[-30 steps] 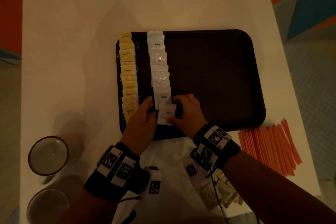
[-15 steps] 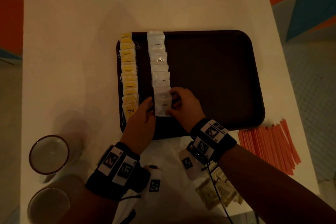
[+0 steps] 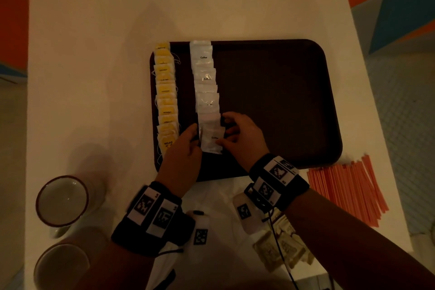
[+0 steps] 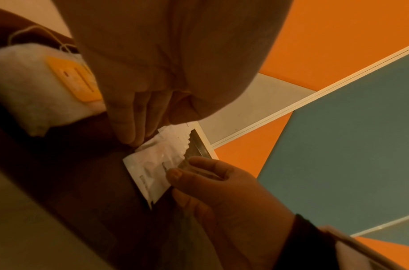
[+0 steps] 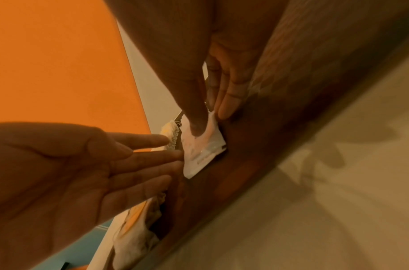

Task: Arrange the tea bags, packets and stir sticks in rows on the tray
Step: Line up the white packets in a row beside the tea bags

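at the lower centre of the head view, the nearest coffee packet (image 3: 211,139) is pinched by the right hand (image 3: 242,135) and steadied by the straight fingers of the left hand (image 3: 182,150), so it can be squared with its row on the tray (image 3: 282,101). the stir sticks (image 3: 348,190) are left on the table (image 3: 94,54), lower right.

lower cup (image 3: 61,268) cropped, sugar packets (image 3: 280,248) arm-covered

Left hand (image 3: 186,148): fingers straight, tips down, palm facing right. Right hand (image 3: 242,136): thumb and fingers curled, pinching.
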The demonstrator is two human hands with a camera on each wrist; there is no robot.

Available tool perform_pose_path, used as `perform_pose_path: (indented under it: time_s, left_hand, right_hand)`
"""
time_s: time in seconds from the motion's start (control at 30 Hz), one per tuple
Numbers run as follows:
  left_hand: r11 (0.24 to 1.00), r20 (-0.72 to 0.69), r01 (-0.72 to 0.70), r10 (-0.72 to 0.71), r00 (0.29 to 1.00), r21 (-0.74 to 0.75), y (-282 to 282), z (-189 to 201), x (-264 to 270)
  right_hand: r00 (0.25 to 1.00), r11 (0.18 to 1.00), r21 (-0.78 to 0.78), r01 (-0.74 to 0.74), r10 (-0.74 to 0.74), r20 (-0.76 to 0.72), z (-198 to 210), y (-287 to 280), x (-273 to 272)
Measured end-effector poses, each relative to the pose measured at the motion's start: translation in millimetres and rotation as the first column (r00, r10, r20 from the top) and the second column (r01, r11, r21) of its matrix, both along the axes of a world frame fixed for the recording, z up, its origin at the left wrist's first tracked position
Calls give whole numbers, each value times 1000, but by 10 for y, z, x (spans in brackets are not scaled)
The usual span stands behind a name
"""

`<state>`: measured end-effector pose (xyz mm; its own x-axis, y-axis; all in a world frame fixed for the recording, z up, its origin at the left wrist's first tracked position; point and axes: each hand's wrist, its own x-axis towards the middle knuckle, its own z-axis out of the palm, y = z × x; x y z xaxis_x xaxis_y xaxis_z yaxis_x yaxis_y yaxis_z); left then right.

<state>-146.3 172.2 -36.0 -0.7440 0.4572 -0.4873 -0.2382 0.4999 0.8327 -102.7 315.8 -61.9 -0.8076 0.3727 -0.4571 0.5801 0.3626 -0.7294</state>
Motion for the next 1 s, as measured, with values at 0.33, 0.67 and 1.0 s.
perform_pose_path:
  time_s: [0.33,0.67,1.0]
  left_hand:
    - [998,6,-25,25,1000,-59,36,-5,-111]
    - [997,71,-62,66,995,-48,6,-61,-97]
    - [996,131,-83,84,988,-10,10,-96,-65]
  right_hand:
    - [997,999,-33,1,-4,-83,-37,31,-35]
    - [999,1000,-15,-5,4,-42,-1,51,-21]
    - [1000,1000,7,18,-17,-7,-15,42,35]
